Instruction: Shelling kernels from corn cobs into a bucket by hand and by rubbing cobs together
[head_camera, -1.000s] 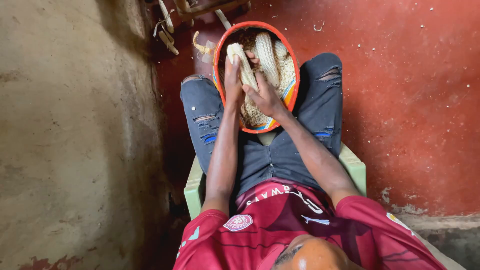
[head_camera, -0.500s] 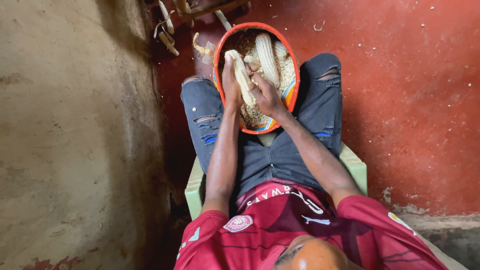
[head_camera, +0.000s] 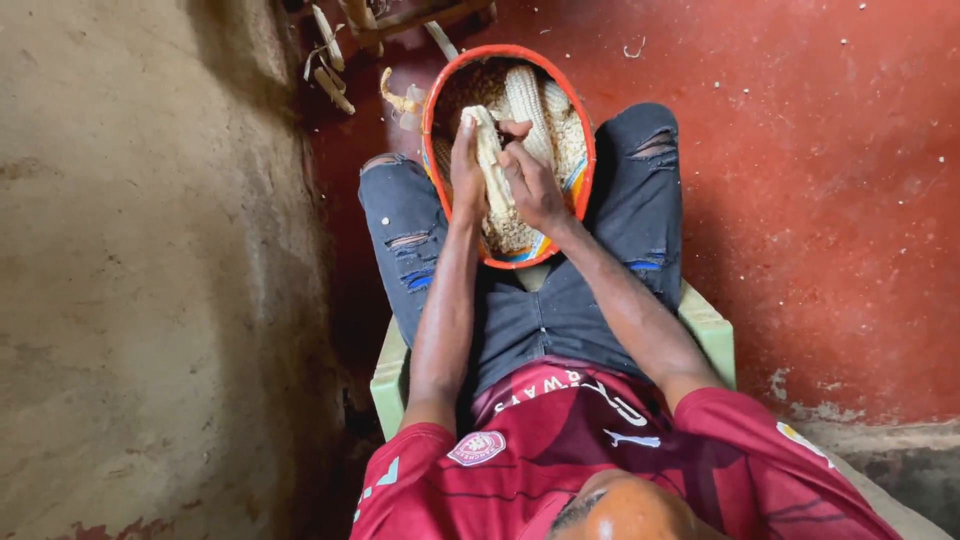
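Note:
An orange-rimmed bowl (head_camera: 432, 110) rests between my knees, filled with loose pale maize kernels (head_camera: 510, 232). Over it I hold a pale maize cob (head_camera: 489, 152) upright in both hands. My left hand (head_camera: 466, 172) wraps the cob's left side. My right hand (head_camera: 530, 185) grips its right side, with the thumb pressed against the upper part of the cob. A second whole cob (head_camera: 524, 98) lies in the far part of the bowl, behind the held one.
I sit on a pale green plastic chair (head_camera: 708, 330) on a red floor (head_camera: 800, 200). A rough plastered wall (head_camera: 150, 270) runs close along my left. Stripped cobs and husk scraps (head_camera: 330, 70) lie beyond the bowl by a wooden frame (head_camera: 400, 15).
The held cob has dropped lower and turned in my hands. My right thumb has slid up along it toward its top.

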